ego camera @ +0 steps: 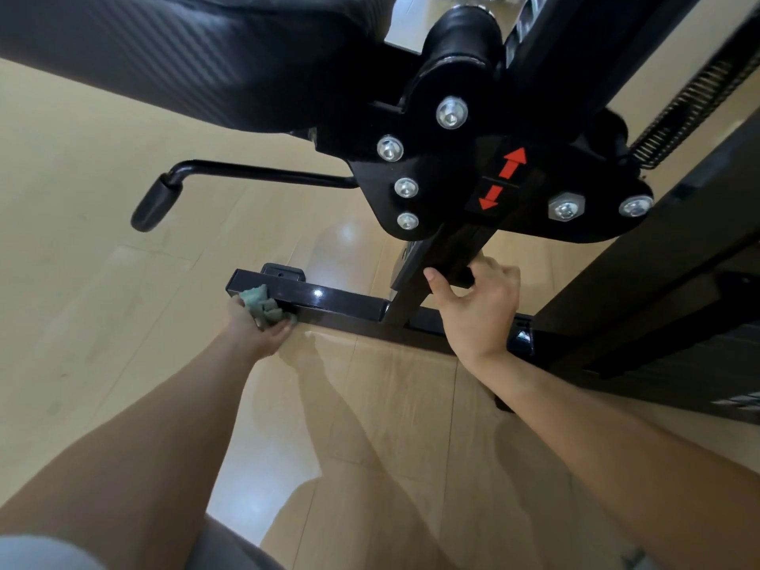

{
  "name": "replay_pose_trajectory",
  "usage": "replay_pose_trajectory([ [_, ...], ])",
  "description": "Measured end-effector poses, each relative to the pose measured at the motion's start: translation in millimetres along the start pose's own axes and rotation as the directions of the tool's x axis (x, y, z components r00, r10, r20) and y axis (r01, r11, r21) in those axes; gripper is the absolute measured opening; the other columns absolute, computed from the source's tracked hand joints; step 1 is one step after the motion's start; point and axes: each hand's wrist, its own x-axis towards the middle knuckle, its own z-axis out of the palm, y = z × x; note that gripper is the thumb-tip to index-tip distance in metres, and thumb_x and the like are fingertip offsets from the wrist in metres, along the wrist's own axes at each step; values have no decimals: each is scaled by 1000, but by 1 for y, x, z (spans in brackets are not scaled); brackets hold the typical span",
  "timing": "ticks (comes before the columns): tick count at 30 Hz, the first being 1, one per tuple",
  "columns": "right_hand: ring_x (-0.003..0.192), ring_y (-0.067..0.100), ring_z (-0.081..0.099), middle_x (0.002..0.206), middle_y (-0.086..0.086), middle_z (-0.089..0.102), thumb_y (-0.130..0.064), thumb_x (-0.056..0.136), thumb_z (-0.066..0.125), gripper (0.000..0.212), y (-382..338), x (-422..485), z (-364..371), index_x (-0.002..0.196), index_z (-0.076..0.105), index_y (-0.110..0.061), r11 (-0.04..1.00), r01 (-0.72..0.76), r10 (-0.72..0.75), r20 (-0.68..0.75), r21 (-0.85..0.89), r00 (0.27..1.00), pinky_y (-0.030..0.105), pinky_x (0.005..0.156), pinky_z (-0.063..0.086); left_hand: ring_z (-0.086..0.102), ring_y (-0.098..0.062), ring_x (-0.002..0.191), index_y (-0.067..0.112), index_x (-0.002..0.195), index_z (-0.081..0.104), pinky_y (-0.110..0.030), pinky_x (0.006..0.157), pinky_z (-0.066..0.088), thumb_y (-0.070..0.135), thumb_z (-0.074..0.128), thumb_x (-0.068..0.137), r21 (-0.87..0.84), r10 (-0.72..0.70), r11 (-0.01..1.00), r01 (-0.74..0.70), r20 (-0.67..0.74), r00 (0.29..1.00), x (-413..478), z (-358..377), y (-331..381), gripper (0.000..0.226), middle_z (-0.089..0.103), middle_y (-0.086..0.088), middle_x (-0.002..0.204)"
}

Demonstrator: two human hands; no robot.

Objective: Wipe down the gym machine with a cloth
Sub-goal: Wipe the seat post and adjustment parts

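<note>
Left hand [257, 331] wiping the low base bar [341, 302] of the gym machine [452, 166] with a green cloth [261, 304].
The cloth is wadded in the left fingers [283, 330] and pressed against the bar's outer end, just above the floor [103, 281]. The right hand [477, 306] clasps the slanted post [411, 294], likely as a brace. The cloth looks soft and light, best kept bunched. The glossy steel is rigid, probably slick, and wants firm pressure.
</note>
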Motion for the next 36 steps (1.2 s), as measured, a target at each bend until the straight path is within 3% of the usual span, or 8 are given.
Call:
replay_pose_trajectory([
  [3,93,26,53,88,-1,72,-39,83,80,35,1,0,1,103,73,-12,1000,12,-12,-1,7,1000,8,72,27,61,-46,100,7,122,58,-60,91,52,54,49,94,-27,-67,997,69,41,997,-3,8,-8,55,59,-23,121],
  [5,94,26,53,89,-1,72,-40,83,79,35,1,0,1,104,73,-12,1000,9,-9,-1,-4,1000,11,70,26,60,-50,108,3,130,51,-63,84,53,64,46,92,13,-139,990,139,83,987,0,7,-13,72,56,-27,130],
  [9,95,26,54,88,-2,72,-41,83,78,34,1,0,2,101,73,-12,1000,-7,7,1,-17,1000,18,72,31,59,-56,116,3,147,38,-68,91,51,81,41,85,86,-235,971,225,142,961,4,7,-22,100,52,-32,139],
  [17,96,24,53,89,-3,72,-41,83,79,34,2,1,2,102,73,-13,1000,3,-3,10,7,1000,18,70,31,56,-45,123,11,129,57,-59,96,49,77,47,82,-72,-46,996,48,39,998,0,6,-15,82,55,-19,140],
  [21,96,26,54,88,-1,71,-39,83,80,35,3,1,2,103,73,-12,1000,17,-17,-1,-10,1000,19,70,31,60,-53,114,7,145,43,-69,92,49,83,53,76,58,-128,990,125,53,990,-12,18,-31,103,54,-28,137],
  [25,95,27,52,88,0,70,-39,84,78,36,4,1,1,105,73,-11,1000,18,-18,23,1,1000,21,71,33,60,-54,113,11,147,40,-73,92,47,88,48,75,229,-221,955,186,139,965,-35,40,-61,105,56,-29,133],
  [30,96,24,48,87,-2,67,-47,88,69,39,10,5,-5,107,72,-13,999,17,-21,116,33,993,29,70,44,61,-49,118,3,147,41,-58,92,55,88,35,83,388,-344,891,234,241,908,-70,64,-90,106,56,-29,136],
  [36,107,14,45,108,-10,62,-37,96,63,51,30,10,-31,145,50,-27,994,27,-67,406,104,911,29,83,48,68,-42,112,4,136,54,-49,101,52,80,30,92,616,-374,775,144,263,890,-106,74,-96,90,66,-27,127],
])
